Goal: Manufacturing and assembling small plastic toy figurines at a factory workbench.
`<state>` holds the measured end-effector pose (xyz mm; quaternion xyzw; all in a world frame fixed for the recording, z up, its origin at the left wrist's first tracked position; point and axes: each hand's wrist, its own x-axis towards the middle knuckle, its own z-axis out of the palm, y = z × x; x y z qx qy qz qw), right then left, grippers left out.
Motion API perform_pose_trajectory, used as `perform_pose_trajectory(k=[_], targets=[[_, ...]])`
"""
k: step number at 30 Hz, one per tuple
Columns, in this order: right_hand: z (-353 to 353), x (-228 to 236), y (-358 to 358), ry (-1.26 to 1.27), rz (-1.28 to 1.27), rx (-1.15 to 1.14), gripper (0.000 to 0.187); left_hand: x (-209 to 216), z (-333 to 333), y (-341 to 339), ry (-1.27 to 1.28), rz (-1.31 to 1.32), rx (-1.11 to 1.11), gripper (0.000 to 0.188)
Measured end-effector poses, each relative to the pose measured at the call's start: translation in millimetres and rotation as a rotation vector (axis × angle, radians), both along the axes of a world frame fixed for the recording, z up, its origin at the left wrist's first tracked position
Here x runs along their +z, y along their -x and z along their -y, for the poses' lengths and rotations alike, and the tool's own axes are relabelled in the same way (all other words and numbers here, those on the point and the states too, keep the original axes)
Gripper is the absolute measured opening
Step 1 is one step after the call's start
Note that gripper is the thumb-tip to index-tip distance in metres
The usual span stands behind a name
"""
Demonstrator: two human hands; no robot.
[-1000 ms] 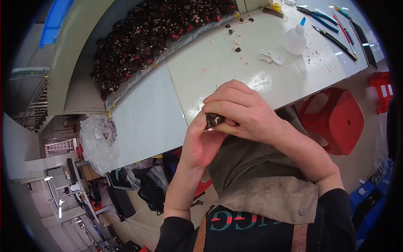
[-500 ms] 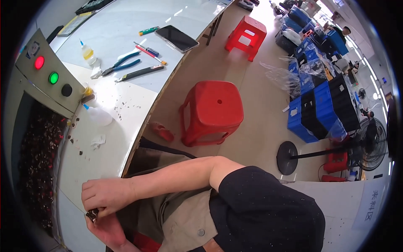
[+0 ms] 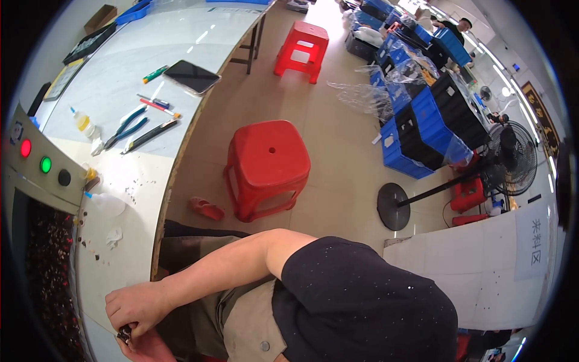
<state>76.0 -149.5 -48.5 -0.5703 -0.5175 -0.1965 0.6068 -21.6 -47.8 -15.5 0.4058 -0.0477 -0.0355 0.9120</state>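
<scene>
At the table's near edge, low on the left, my two hands meet around a small dark brown piece with pale patches [image 3: 124, 333]. My right hand [image 3: 136, 306] lies over it from above, its fingers bent and pinched onto the piece. Below, partly cut off by the lower edge, my left hand [image 3: 148, 349] holds the same piece from underneath. The fingers cover most of it, so its exact kind cannot be told. Beside my hands stands a machine cabinet [image 3: 45, 187] with a red light, a green light and a black knob; its dark opening contains many brown and white bits.
On the white table [image 3: 136, 235] are a white squeeze bottle [image 3: 108, 204], crumpled tissue [image 3: 113, 237], blue-handled pliers [image 3: 125, 128], a black utility knife [image 3: 151, 136], a yellowish bottle [image 3: 83, 122] and a phone [image 3: 192, 77]. A red stool [image 3: 268, 154] and a standing fan [image 3: 509, 148] occupy the floor.
The whole view has shifted, so table, stool and arm sit further left. My hands appear lower in the picture, still around the small dark piece.
</scene>
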Motion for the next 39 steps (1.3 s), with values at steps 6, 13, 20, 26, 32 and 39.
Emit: perform_pose_trajectory(k=[6, 13, 20, 26, 32, 39], targets=[[3, 7, 12, 0.046, -0.013, -0.015, 0.022, 21, 16, 14, -0.052, -0.216, 0.216, 0.038], [0, -3, 11, 0.073, -0.069, -0.022, 0.022, 21, 25, 11, -0.094, -0.315, 0.324, 0.039], [21, 0, 16, 0.072, -0.069, 0.004, 0.022, 21, 48, 17, -0.128, -0.294, 0.391, 0.038], [35, 0, 20, 0.099, -0.081, 0.033, 0.025, 10, 41, 22, -0.018, -0.292, 0.291, 0.040], [32, 5, 22, 0.093, -0.096, 0.035, 0.025, 4, 30, 24, 0.113, -0.147, 0.096, 0.042], [39, 12, 29, 0.093, -0.095, 0.019, 0.024, 22, 48, 29, -0.045, -0.251, 0.285, 0.038]])
